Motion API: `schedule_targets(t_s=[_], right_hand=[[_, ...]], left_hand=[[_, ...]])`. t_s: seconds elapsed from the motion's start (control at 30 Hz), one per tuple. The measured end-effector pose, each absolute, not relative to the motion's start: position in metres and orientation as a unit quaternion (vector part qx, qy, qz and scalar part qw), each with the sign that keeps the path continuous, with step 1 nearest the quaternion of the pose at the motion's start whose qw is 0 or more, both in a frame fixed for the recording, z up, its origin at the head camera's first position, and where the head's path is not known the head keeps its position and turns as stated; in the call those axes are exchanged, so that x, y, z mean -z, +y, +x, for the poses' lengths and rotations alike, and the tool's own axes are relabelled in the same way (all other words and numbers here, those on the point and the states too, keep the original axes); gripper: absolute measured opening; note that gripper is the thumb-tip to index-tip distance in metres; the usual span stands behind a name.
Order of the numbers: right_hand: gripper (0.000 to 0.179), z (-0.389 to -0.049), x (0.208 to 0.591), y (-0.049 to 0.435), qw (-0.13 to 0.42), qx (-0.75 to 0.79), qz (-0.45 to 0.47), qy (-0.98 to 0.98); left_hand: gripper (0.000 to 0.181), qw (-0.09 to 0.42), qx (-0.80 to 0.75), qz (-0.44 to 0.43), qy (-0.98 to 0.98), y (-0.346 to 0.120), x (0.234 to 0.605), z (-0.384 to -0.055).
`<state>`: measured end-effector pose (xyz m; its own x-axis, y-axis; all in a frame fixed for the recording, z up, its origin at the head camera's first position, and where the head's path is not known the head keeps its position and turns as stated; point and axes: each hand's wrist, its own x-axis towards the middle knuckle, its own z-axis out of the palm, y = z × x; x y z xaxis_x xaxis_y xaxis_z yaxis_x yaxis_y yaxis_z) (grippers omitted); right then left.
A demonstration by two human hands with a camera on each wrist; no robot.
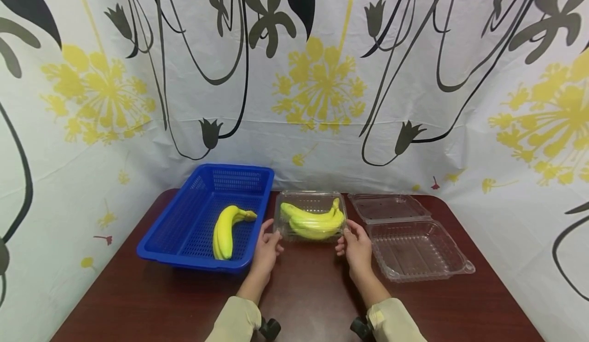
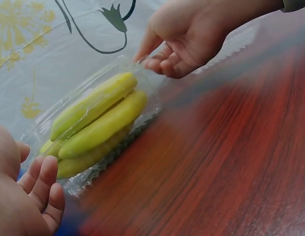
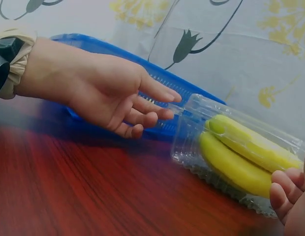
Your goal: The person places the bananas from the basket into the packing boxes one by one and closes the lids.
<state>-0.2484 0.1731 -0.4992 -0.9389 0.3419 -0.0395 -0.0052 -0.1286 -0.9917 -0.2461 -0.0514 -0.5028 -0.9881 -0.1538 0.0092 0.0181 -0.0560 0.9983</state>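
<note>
A clear plastic clamshell box (image 1: 294, 196) with its lid down stands in the middle, towards the back of the table. Inside lies a bunch of yellow-green bananas (image 1: 317, 224), seen through the lid. My left hand (image 1: 266, 250) is at the box's front left corner, thumb and forefinger pinching the corner tab in the right wrist view. At the front right corner my right hand (image 1: 358, 247) pinches the other tab, as the left wrist view shows. The other fingers of both hands are loosely bent.
To the left, a blue plastic basket (image 1: 184, 214) holds another bunch of bananas (image 1: 224, 232). On the right lies a second clear clamshell box (image 1: 414, 250), lid folded back, nothing inside. A patterned cloth (image 1: 317, 153) hangs behind the dark red table (image 1: 308, 291).
</note>
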Motion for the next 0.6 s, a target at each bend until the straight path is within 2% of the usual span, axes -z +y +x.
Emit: schedule_targets(t_s=[0.37, 0.6], right_hand=[[0.042, -0.251, 0.493, 0.165, 0.096, -0.756, -0.118, -0.637], [0.045, -0.246, 0.488, 0.162, 0.088, -0.756, -0.115, -0.639]], left_hand=[[0.044, 0.058, 0.725, 0.035, -0.685, -0.049, 0.496, -0.242], [0.042, 0.037, 0.719, 0.001, -0.694, -0.047, 0.485, -0.234]])
